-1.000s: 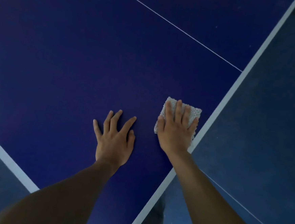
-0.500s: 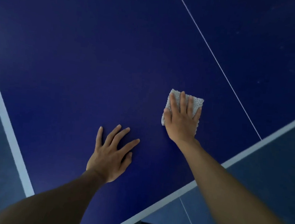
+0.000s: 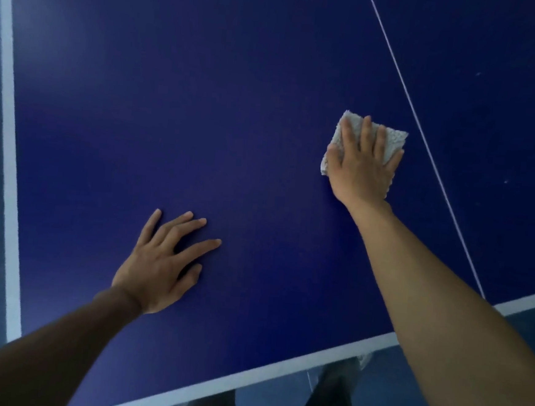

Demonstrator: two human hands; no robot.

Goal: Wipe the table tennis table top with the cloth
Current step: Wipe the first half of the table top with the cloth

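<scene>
Bare blue table top [image 3: 203, 101] is seen across the upper left and centre of the frame, bounded by the white edge band [image 3: 9, 118] at the left and a second band [image 3: 246, 375] along the bottom. Passage at lower centre is blocked by the left hand [image 3: 158, 268], laid flat; right of centre it is blocked by the right hand [image 3: 363, 172] pressed on the cloth [image 3: 393, 139] (just left of the thin centre line [image 3: 424, 141]).
</scene>
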